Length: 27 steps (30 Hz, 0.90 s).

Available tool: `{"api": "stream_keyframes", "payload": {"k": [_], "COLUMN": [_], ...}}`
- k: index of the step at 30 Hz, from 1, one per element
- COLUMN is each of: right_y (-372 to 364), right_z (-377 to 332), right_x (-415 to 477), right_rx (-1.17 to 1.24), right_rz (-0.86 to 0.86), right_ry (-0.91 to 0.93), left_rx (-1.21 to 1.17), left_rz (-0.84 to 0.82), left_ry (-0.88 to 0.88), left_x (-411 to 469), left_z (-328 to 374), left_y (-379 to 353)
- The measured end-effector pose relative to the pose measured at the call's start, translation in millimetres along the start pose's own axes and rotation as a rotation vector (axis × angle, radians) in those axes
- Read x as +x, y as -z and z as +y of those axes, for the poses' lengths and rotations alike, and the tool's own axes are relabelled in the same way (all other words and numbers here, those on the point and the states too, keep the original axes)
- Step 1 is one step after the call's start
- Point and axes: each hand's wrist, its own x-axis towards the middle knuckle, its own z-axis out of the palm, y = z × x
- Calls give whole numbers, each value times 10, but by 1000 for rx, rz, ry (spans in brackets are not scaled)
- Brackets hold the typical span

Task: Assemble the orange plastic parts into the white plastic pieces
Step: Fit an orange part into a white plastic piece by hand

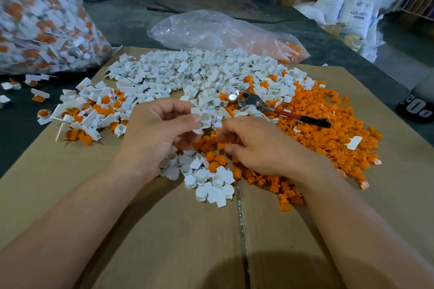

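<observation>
Above the cardboard (164,230), hands work
Left hand (159,129) pinches a white piece (204,118); right hand (263,148) pinches an orange part (222,146)

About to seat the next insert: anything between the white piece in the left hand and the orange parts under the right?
Nothing visible. The left hand pinches the white piece, socket empty, just above the orange parts at the right hand. The red-handled tool lies farther back.

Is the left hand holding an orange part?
No, the left hand pinches a white piece with an empty round socket; the right hand pinches an orange part.
</observation>
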Motion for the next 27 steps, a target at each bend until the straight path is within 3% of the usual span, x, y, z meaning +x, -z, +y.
{"api": "stream_keyframes", "payload": {"k": [8, 15, 23, 27], "right_y": [47, 48, -33, -46], "right_z": [29, 1, -62, -76], "right_x": [4, -24, -14, -6], "right_rx": [258, 491, 554, 407], "right_rz": [298, 431, 538, 595], "right_ry": [-47, -24, 92, 148], "left_rx": [-22, -76, -79, -54], "left_rz": [43, -3, -8, -15], "left_ry": [114, 199, 128, 125], "left_x": [52, 99, 73, 39], "left_z": [145, 152, 88, 77], "left_y": [-54, -192, -138, -148]}}
